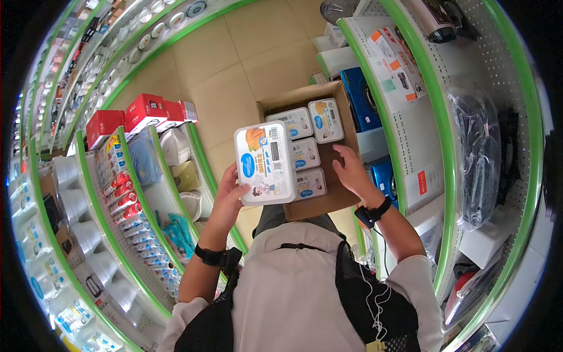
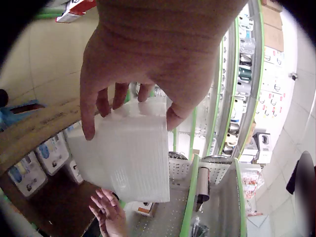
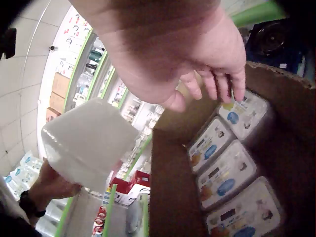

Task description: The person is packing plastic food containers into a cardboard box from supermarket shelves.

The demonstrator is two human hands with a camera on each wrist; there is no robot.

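Observation:
My left hand (image 1: 227, 190) grips a pack of white plastic food containers (image 1: 265, 164) by its side, with the printed label facing up. In the left wrist view, the fingers and thumb of that hand span the pack's translucent, ribbed body (image 2: 123, 158). Beside it stands an open cardboard box (image 1: 328, 206), the pack overlapping its near left edge in the head view. Several similar packs (image 1: 326, 120) lie inside. My right hand (image 1: 353, 173) is over the box's right side with loosely bent fingers and holds nothing; in the right wrist view its fingertips (image 3: 239, 94) overlap one pack.
Green-edged shelves rise on both sides. At left they carry white bowls (image 1: 102, 258), red-labelled goods (image 1: 126, 208) and red boxes (image 1: 146, 111); at right, blue boxed stoves (image 1: 359, 100) and a plastic-wrapped item (image 1: 476, 158). Tiled floor (image 1: 223, 82) stretches ahead.

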